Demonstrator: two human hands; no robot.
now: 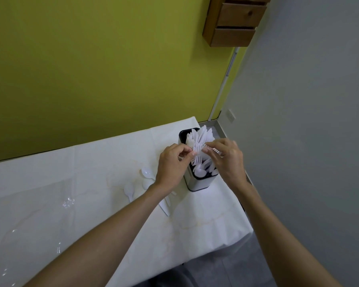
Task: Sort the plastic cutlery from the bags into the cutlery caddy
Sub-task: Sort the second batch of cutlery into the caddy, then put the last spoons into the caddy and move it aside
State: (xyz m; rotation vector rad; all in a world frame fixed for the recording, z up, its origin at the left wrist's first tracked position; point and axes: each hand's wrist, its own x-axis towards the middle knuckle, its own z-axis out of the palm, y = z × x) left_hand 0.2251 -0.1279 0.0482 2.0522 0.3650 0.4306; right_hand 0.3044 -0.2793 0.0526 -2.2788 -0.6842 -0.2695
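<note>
So, the caddy (196, 184) stands near the table's (91, 162) far right corner. It is crammed with white cutlery (199, 139) that fans out of its top. Your left hand (171, 164) sits at its 9 o'clock, thumb and forefinger pinched on the cutlery. Your right hand (226, 158) is at 3 o'clock, fingertips curled onto the same bunch. Loose spoons (147, 173) and a knife (164, 208) lie at the caddy's 8 o'clock. Clear bags (67, 204) lie farther out the same way.
</note>
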